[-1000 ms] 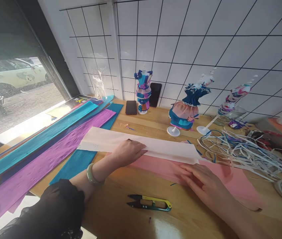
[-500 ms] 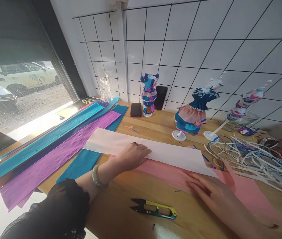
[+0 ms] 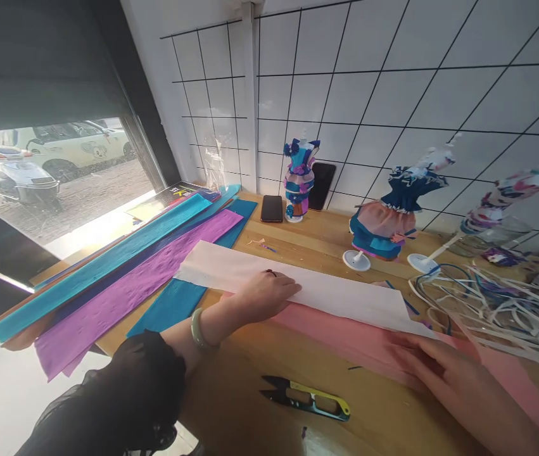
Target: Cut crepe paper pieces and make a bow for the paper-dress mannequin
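My left hand (image 3: 269,294) lies on a long white strip of paper (image 3: 349,297), palm down with the fingers laid along it. A green bangle (image 3: 197,328) is on that wrist. Under the white strip and jutting out toward me is a pink, thin sheet (image 3: 326,332), crepe-like in look. On its right part rests my right hand (image 3: 440,361), fingers stretched out and touching the sheet near the white strip's right end. Yellow-and-green thread snips (image 3: 307,398) lie on the wooden table (image 3: 245,373) in front of both hands.
Purple (image 3: 136,291), turquoise (image 3: 107,259) and dark teal strips (image 3: 169,307) lie at the left. Behind stand small dressed figures (image 3: 386,221) on white stands, beside a phone (image 3: 272,208). Tangled white and blue strips (image 3: 492,310) spread at the right, before a grid-lined wall (image 3: 393,95).
My view has turned a little to the left, so everything sits further right. My right hand has slid slightly rightward along the pink sheet. My left hand stays at its place on the white strip.
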The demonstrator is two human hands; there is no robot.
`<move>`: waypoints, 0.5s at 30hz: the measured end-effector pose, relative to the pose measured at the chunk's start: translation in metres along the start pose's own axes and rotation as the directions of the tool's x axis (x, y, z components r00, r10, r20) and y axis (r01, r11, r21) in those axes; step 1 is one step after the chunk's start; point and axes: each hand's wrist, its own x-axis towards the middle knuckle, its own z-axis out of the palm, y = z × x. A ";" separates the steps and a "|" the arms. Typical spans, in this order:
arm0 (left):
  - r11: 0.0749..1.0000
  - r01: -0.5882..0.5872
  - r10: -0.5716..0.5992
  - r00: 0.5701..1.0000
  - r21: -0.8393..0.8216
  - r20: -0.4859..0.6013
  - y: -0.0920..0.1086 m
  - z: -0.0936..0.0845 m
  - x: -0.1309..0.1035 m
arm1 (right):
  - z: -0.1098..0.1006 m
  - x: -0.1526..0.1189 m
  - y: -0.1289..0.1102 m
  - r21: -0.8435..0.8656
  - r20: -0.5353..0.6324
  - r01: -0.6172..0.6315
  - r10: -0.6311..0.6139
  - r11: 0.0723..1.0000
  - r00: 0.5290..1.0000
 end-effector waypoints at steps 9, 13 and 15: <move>0.976 -0.215 0.206 0.963 -0.038 -0.173 0.003 0.010 0.002 | -0.005 0.001 -0.005 -0.024 0.203 -0.069 0.073 0.997 0.976; 0.969 -0.241 0.230 0.959 -0.049 -0.168 0.006 0.013 0.002 | -0.010 0.002 0.004 -0.005 0.187 -0.135 0.133 0.991 0.973; 0.966 -0.252 0.241 0.958 -0.054 -0.156 0.007 0.012 0.002 | -0.013 0.001 0.011 -0.015 0.155 -0.186 0.187 0.982 0.970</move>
